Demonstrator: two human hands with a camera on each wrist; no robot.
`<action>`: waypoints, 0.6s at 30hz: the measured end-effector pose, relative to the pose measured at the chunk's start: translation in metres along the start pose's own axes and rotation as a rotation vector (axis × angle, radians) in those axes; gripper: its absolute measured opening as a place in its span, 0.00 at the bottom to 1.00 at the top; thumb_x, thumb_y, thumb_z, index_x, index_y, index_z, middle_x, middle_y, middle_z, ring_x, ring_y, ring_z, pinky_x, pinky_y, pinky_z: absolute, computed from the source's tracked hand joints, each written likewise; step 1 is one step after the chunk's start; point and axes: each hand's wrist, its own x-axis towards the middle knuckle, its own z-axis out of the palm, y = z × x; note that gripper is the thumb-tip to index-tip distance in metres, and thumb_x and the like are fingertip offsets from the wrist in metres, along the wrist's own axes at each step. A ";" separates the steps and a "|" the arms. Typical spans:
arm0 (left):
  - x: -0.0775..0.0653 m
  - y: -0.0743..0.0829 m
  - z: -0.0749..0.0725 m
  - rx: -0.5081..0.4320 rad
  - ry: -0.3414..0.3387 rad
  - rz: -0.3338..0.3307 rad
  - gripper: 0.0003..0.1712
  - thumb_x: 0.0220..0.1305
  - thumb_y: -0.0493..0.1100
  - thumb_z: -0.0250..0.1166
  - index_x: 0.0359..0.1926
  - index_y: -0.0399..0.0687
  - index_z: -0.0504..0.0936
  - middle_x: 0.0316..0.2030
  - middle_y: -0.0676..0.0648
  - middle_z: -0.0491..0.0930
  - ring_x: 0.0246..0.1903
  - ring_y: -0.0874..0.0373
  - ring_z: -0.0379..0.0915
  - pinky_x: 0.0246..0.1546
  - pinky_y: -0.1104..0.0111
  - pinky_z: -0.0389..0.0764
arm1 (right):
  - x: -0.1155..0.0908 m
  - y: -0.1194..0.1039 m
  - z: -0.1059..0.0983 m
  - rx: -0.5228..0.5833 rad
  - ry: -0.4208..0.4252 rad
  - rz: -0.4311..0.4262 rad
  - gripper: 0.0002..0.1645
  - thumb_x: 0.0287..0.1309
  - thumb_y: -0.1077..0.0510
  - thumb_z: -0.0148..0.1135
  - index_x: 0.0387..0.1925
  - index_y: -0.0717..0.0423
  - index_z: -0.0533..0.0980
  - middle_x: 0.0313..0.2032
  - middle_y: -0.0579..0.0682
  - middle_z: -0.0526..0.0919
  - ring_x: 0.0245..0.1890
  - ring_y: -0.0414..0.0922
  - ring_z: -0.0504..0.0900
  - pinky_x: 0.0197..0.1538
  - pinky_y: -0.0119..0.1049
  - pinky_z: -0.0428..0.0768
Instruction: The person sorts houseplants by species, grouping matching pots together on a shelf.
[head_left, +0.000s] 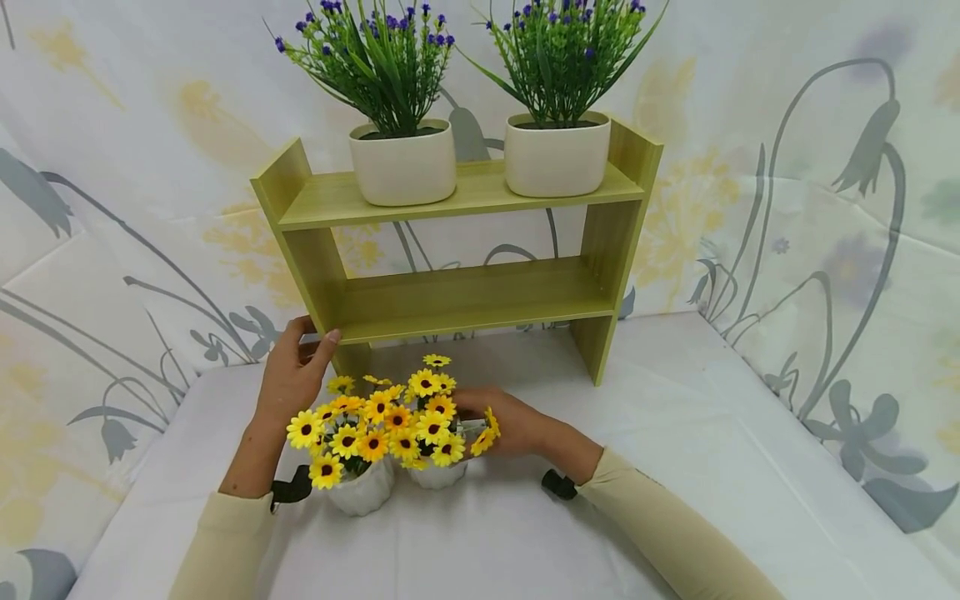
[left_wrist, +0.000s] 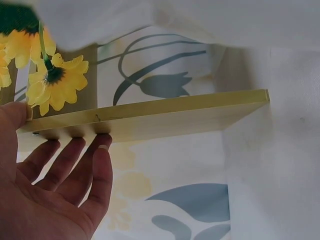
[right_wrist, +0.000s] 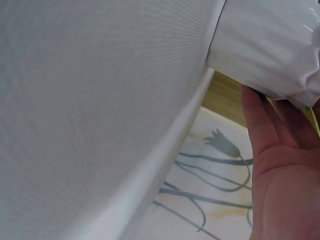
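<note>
My left hand (head_left: 292,375) grips the left side panel of a wooden shelf (head_left: 480,292). In the left wrist view the thumb lies on one face of the panel (left_wrist: 160,111) and the fingertips press the other. Two white pots of yellow flowers stand close together on the table before the shelf: a left pot (head_left: 365,490) and a right pot (head_left: 438,475). My right hand (head_left: 502,423) holds the right pot from its right side, fingers partly hidden by flowers. In the right wrist view the fingers lie against the white pot wall (right_wrist: 270,50).
Two cream planters, a left planter (head_left: 405,167) and a right planter (head_left: 557,157), hold purple-flowered plants on the top shelf. A flower-patterned cloth (head_left: 787,208) hangs behind and at both sides. White cloth covers the table (head_left: 697,433).
</note>
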 end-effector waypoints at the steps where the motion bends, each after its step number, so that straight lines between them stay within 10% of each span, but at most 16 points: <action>1: 0.000 0.000 0.000 0.000 -0.001 -0.002 0.36 0.83 0.58 0.54 0.76 0.37 0.63 0.67 0.32 0.70 0.67 0.29 0.74 0.67 0.36 0.73 | 0.000 0.000 0.000 -0.006 -0.002 -0.002 0.30 0.63 0.61 0.77 0.65 0.52 0.77 0.60 0.49 0.84 0.63 0.43 0.81 0.68 0.41 0.80; 18: -0.001 -0.001 0.001 -0.014 0.000 0.001 0.36 0.83 0.57 0.55 0.76 0.36 0.62 0.67 0.31 0.71 0.67 0.29 0.74 0.67 0.36 0.73 | -0.003 -0.003 -0.008 -0.011 0.081 -0.027 0.41 0.57 0.58 0.82 0.70 0.51 0.73 0.65 0.49 0.81 0.66 0.45 0.80 0.71 0.42 0.78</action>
